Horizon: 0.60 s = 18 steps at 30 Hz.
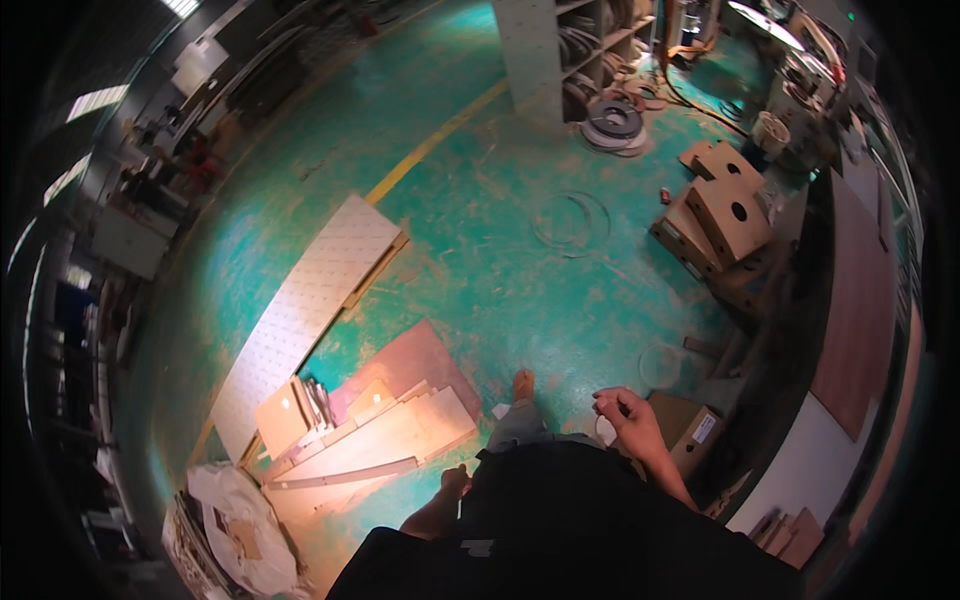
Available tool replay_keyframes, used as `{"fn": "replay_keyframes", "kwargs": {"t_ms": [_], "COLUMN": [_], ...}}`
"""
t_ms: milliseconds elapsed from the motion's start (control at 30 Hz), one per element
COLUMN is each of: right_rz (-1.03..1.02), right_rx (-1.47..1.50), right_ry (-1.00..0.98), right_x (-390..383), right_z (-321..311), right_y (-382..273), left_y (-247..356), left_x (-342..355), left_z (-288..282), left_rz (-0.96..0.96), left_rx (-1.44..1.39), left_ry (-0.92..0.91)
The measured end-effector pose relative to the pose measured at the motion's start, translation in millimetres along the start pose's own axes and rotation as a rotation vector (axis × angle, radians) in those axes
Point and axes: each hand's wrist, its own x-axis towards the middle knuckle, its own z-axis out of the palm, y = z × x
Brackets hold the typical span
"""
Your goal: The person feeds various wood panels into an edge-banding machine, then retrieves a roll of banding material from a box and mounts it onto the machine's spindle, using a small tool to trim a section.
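Green, dusty workshop floor: left hand beside pale flat wooden boards, grip unclear; right hand, loosely open, apparently empty, near brown cardboard box; seemingly walking, any grasp needing closer reach.

Green floor leaves passage between obstructing boards, left, and a cardboard box, right.

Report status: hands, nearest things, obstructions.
Right hand loosely curled, nothing visibly held, near brown cardboard box. Left hand near pale flat wooden boards, grip unclear. Boards could obstruct steps leftward.
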Motion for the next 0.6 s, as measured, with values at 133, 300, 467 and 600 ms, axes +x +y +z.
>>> {"fn": "replay_keyframes", "kwargs": {"t_ms": [133,300,467,600], "right_rz": [-0.086,-0.052,0.026,-0.035], "right_rx": [-0.143,-0.157,-0.208,-0.276], "right_ry": [0.015,0.305,0.289,0.347], "right_x": [96.1,183.4,308.0,404.9], "right_z": [-18.8,-66.4,-127.5,-212.7], "right_y": [-91.6,-91.3,-63.7,-111.3], "left_y": [155.1,379.0,595.0,720.6], "left_x": [139.3,312.1,420.4,409.9], "left_z": [-128.2,-275.8,-327.7,-270.6], "left_rz": [-0.140,0.254,0.227,0.246], "left_rx": [-0.713,-0.355,-0.496,-0.385], "left_ry": [-0.130,-0.111,-0.045,-0.200]}}
